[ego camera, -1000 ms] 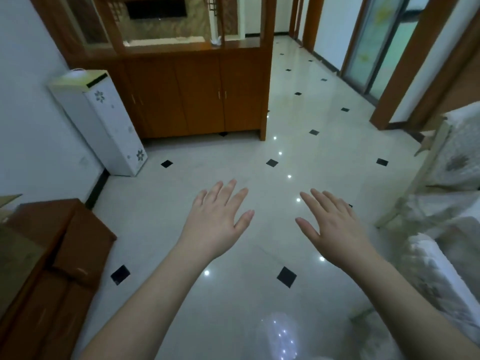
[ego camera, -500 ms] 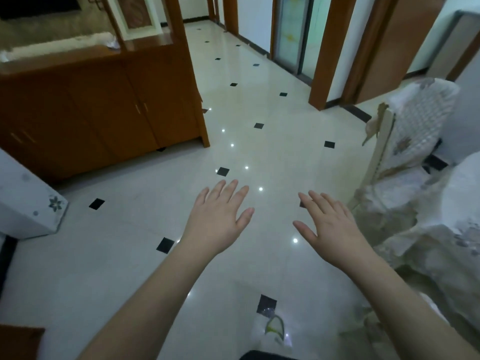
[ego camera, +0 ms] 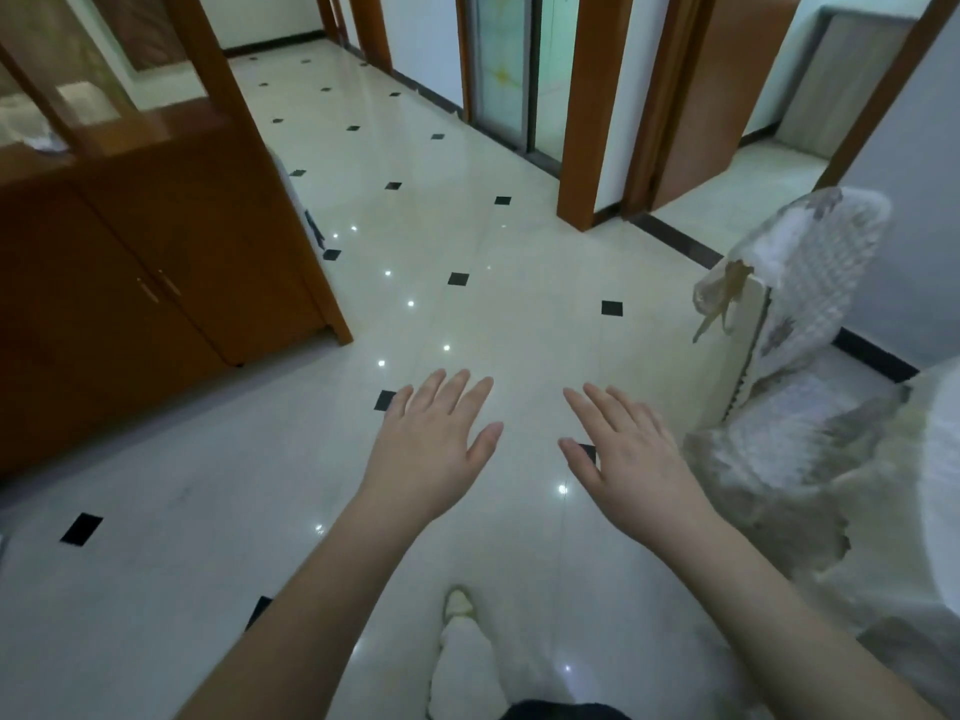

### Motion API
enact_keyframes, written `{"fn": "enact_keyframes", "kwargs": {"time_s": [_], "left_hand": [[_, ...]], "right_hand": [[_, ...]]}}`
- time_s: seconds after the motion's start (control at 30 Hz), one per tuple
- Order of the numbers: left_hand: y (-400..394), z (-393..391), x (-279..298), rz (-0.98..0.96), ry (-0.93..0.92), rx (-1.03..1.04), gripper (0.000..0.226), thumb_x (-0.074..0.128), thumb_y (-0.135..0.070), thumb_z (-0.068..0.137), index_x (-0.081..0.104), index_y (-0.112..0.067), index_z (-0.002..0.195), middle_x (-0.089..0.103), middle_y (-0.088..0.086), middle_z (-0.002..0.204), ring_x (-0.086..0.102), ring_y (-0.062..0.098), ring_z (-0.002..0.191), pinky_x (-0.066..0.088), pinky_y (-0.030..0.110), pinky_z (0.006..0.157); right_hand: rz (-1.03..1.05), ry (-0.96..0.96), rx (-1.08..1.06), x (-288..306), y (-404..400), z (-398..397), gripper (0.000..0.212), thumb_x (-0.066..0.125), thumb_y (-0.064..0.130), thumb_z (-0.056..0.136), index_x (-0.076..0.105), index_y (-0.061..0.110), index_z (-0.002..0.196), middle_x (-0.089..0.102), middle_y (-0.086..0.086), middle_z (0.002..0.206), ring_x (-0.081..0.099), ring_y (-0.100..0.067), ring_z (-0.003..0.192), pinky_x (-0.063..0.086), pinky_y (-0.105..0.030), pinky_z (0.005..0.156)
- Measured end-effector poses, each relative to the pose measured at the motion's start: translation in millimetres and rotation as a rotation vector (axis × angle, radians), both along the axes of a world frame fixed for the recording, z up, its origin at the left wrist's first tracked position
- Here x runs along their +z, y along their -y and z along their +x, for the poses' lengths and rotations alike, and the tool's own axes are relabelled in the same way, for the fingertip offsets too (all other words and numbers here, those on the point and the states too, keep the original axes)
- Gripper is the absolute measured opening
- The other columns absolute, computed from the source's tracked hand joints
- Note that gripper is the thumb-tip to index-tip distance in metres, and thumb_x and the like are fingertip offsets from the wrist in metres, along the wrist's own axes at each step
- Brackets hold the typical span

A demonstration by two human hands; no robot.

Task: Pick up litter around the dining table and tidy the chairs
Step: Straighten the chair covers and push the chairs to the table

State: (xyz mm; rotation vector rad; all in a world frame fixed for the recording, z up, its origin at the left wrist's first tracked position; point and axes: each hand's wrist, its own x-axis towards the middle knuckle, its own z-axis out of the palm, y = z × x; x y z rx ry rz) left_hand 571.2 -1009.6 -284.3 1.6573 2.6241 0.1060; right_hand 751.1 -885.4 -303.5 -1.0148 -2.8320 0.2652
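The head view is showing two bare forearms being held out above a glossy cream tiled floor [ego camera: 519, 314] set with small black diamond insets. The left hand [ego camera: 431, 449] is being held palm down with its fingers straight and slightly spread, gripping nothing. The right hand [ego camera: 628, 459] is being held the same way, fingers extended and apart, with nothing between them. Neither hand is touching anything; a gap of bare floor is being left between the two thumbs.

A chair draped in a white quilted fabric cover [ego camera: 800, 324] is standing at the right edge of the floor, just beside the right hand, with its back upright and its seat turned toward the lower right. More pale, rumpled cloth [ego camera: 924, 511] is lying against it at the far right; whether this is covering a table cannot be told.

A pale, crumpled item with a yellowish tip [ego camera: 460, 641] is lying on the floor near the bottom edge, between the two forearms; whether it is litter cannot be told.

A reddish-brown wooden cabinet with double doors and glass panes above [ego camera: 156, 262] is occupying the left side of the floor. Brown wooden door frames [ego camera: 592, 96] and a frosted glass sliding door [ego camera: 514, 65] are standing along the far edge.
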Motion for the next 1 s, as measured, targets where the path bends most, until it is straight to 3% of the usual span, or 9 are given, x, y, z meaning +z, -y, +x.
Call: {"fn": "enact_keyframes", "kwargs": {"time_s": [0.17, 0.27, 0.43, 0.53, 0.67, 0.8, 0.9, 1.0], "left_hand": [[-77, -90, -10, 0.008, -0.013, -0.048, 0.067, 0.001, -0.062, 0.091, 0.017, -0.036, 0.151, 0.021, -0.009, 0.159, 0.011, 0.015, 0.147, 0.009, 0.038, 0.118], [-128, -149, -6, 0.011, 0.043, -0.068, 0.060, 0.009, -0.060, 0.096, 0.018, -0.036, 0.151, 0.021, -0.010, 0.159, 0.011, 0.014, 0.147, 0.009, 0.039, 0.118], [-229, -221, 2, 0.021, 0.020, -0.155, 0.055, 0.009, -0.054, 0.099, 0.017, -0.036, 0.150, 0.020, -0.010, 0.158, 0.010, 0.014, 0.147, 0.009, 0.038, 0.118], [-296, -239, 1, 0.011, 0.019, -0.230, 0.058, 0.004, -0.053, 0.097, 0.016, -0.036, 0.151, 0.020, -0.008, 0.159, 0.010, 0.015, 0.147, 0.009, 0.039, 0.118], [-386, -251, -11, -0.026, 0.018, -0.321, 0.053, 0.012, -0.048, 0.101, 0.014, -0.033, 0.152, 0.018, -0.006, 0.160, 0.009, 0.016, 0.147, 0.010, 0.039, 0.118], [-479, -253, -20, -0.048, -0.014, -0.385, 0.061, 0.007, -0.051, 0.095, 0.020, -0.031, 0.151, 0.024, -0.003, 0.158, 0.017, 0.020, 0.146, 0.016, 0.040, 0.117], [-552, -252, -17, -0.071, -0.012, -0.405, 0.053, 0.018, -0.048, 0.101, 0.017, -0.031, 0.151, 0.022, -0.004, 0.159, 0.015, 0.019, 0.146, 0.015, 0.040, 0.117], [-621, -245, -5, -0.059, -0.004, -0.436, 0.053, 0.019, -0.047, 0.101, 0.014, -0.032, 0.152, 0.018, -0.005, 0.159, 0.012, 0.017, 0.147, 0.012, 0.039, 0.118]], "right_hand": [[0.009, 0.004, -0.059, -9, -83, -82, 0.072, 0.003, 0.059, 0.088, 0.022, 0.028, 0.150, 0.026, 0.001, 0.156, 0.019, -0.021, 0.144, 0.013, -0.038, 0.117], [0.030, 0.028, -0.117, -7, -136, -128, 0.079, -0.003, 0.059, 0.083, 0.025, 0.028, 0.149, 0.029, 0.000, 0.155, 0.022, -0.022, 0.143, 0.014, -0.038, 0.116], [0.050, 0.050, -0.219, 3, -215, -181, 0.072, 0.003, 0.057, 0.089, 0.031, 0.026, 0.147, 0.034, -0.002, 0.152, 0.028, -0.024, 0.141, 0.020, -0.040, 0.115], [0.034, 0.064, -0.304, 0, -261, -190, 0.070, 0.008, 0.057, 0.091, 0.034, 0.023, 0.147, 0.037, -0.004, 0.151, 0.030, -0.026, 0.140, 0.022, -0.042, 0.114], [0.011, 0.107, -0.383, -10, -331, -191, 0.071, 0.002, 0.058, 0.090, 0.026, 0.026, 0.149, 0.030, -0.001, 0.154, 0.023, -0.023, 0.143, 0.014, -0.039, 0.116], [-0.016, 0.098, -0.436, -15, -414, -193, 0.075, -0.001, 0.061, 0.087, 0.023, 0.027, 0.150, 0.026, 0.000, 0.156, 0.021, -0.022, 0.144, 0.014, -0.040, 0.116], [-0.046, 0.064, -0.455, -10, -477, -196, 0.078, -0.004, 0.062, 0.084, 0.019, 0.028, 0.151, 0.021, 0.000, 0.158, 0.016, -0.022, 0.145, 0.012, -0.039, 0.116], [-0.029, 0.044, -0.485, 3, -542, -197, 0.065, 0.007, 0.056, 0.093, 0.015, 0.027, 0.151, 0.017, 0.000, 0.159, 0.014, -0.021, 0.145, 0.011, -0.038, 0.117]]}}
